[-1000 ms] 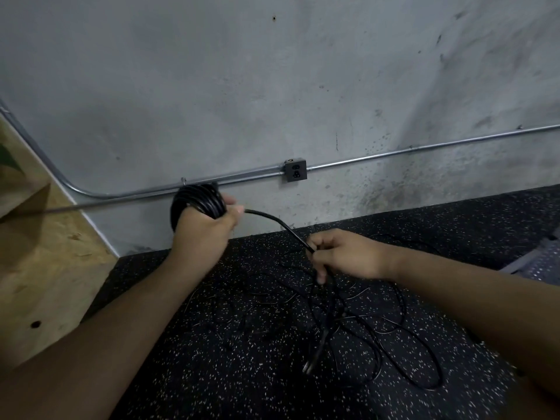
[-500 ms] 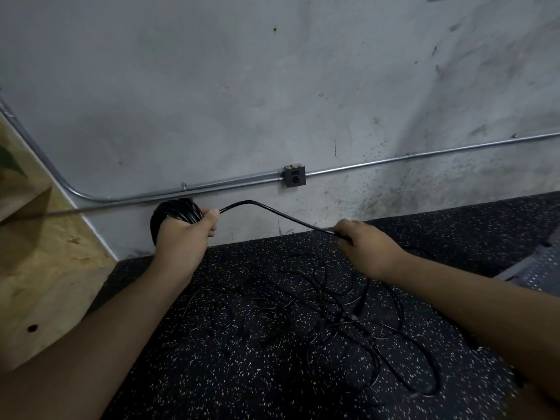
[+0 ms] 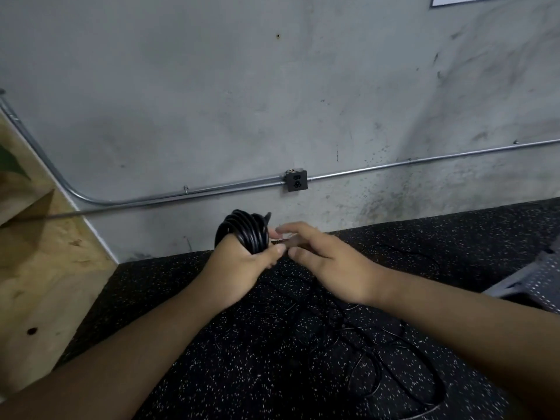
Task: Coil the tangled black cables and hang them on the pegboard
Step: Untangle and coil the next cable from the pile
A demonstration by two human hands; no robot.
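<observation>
My left hand (image 3: 239, 268) clamps the light, probably springy black coil (image 3: 246, 231) across all loops; the grip of my right hand (image 3: 333, 268), just beside it, I cannot tell.

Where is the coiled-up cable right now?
Head view, centre: the coil is gripped in the left hand, below the wall outlet, with the right hand close beside it.
</observation>
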